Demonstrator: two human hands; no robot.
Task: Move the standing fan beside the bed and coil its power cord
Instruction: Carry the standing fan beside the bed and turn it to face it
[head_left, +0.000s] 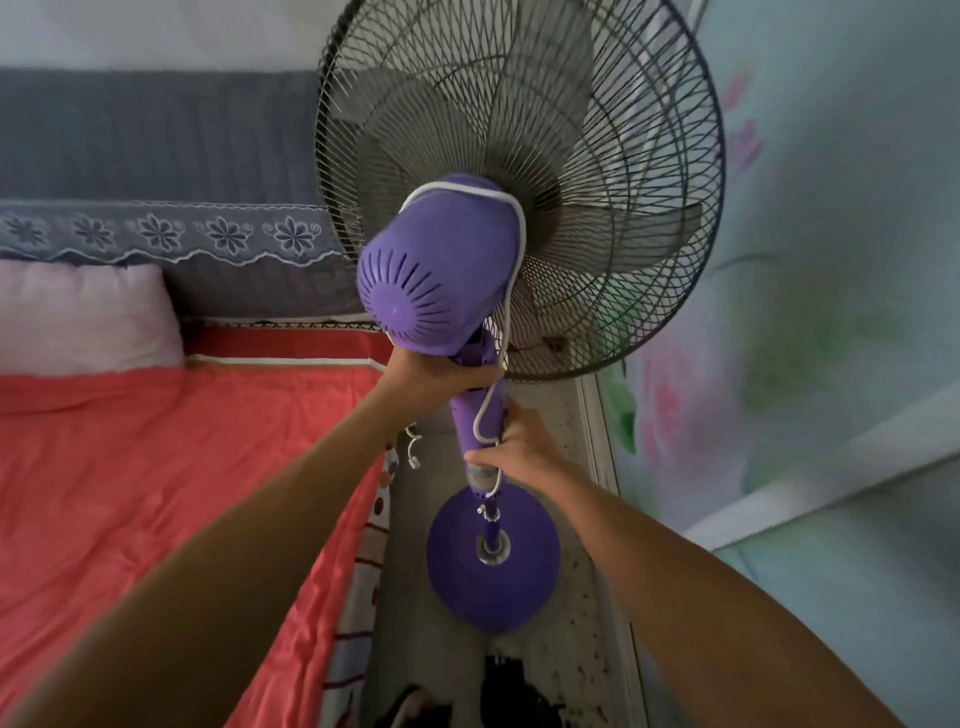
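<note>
Bed (156, 467) with red sheet fills the left half; painted wall (831, 260) closes the right. Between them runs a narrow strip of speckled floor (587, 597), and the standing fan (447, 270) is in that strip, so it already sits just beside the bed edge.

Fan's long axis runs nearly straight down and away from the camera: wire cage (597, 130) and purple motor housing at the top, purple column below, round base (467, 587) at the bottom, over the floor. Can't tell whether the base is planted or slightly lifted.

Left hand (431, 374) is closed around the neck just under the motor housing. Right hand (519, 447) is closed around the column lower down, nearer the base, with the white power cord (514, 244) pinned under its fingers. Both hands are on the same axis, left above right, close together.

Cord route: it loops over the top of the motor housing, drops down the right side, makes a bend along the column between the two hands, then continues under the right hand toward the base. A loose white end, probably the plug (413, 457), hangs just left of the column near the bed edge.

Judgement: placement looks about done and coiling is the open step. Cord lies along the column, so winding goes around that axis. Right hand is already on the cord; left is better kept as the steadying grip up top. Risk: top-heavy fan tipping toward the wall if both let go.
</note>
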